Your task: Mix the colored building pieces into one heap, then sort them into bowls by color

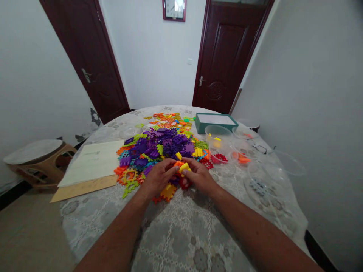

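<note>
My left hand is closed, thumb and fingers pinching an orange plastic building piece. From the other side my right hand grips a yellow plastic building piece, pressed against the orange one. I cannot tell whether the two are joined. Just above my fingertips a small yellow piece lies on the heap of purple gear-edged plastic pieces. Below my hands are an orange-yellow gear piece and a red piece, partly hidden.
Right of the heap stand clear plastic tubs, some with orange, yellow or red pieces. Behind them is a green box; eyeglasses lie farther right. Paper sheets rest at the left table edge, near a wooden stool.
</note>
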Demonstrator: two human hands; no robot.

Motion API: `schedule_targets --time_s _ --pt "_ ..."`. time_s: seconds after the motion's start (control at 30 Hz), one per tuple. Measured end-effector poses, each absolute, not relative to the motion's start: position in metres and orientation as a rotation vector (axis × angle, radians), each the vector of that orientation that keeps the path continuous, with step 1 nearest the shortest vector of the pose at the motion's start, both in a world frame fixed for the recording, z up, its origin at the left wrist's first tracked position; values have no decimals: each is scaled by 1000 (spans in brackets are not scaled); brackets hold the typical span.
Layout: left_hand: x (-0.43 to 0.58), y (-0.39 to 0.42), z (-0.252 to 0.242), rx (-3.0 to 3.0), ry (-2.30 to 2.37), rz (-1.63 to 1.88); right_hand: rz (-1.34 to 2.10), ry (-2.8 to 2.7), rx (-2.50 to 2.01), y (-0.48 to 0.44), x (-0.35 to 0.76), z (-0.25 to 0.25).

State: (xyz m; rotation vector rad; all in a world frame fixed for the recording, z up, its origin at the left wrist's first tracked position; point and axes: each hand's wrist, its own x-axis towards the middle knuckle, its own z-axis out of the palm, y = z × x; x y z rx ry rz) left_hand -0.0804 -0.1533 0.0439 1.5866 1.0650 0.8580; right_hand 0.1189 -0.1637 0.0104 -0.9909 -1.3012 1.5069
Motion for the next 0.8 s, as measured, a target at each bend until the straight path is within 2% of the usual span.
schedule_targets --time_s 0.17,0.37,0.47,0.6,0.7,0.8 --pt "-81 -148 44 1614 1095 826 1595 -1345 -946 -163 121 14" --pt "-78 -152 47 1602 1090 840 1451 -1340 -1036 -161 122 14" --pt "-77 -155 49 1796 1193 886 1168 -1438 -1140 -160 134 28" --pt "-80 -152 38 2179 1331 955 597 -1656 -1347 -161 180 73" --pt "-80 -148 25 2392 1312 975 168 -1769 -1587 -157 231 106" --pt "-78 -143 15 2547 1321 913 -98 -1849 -1894 -145 281 121"
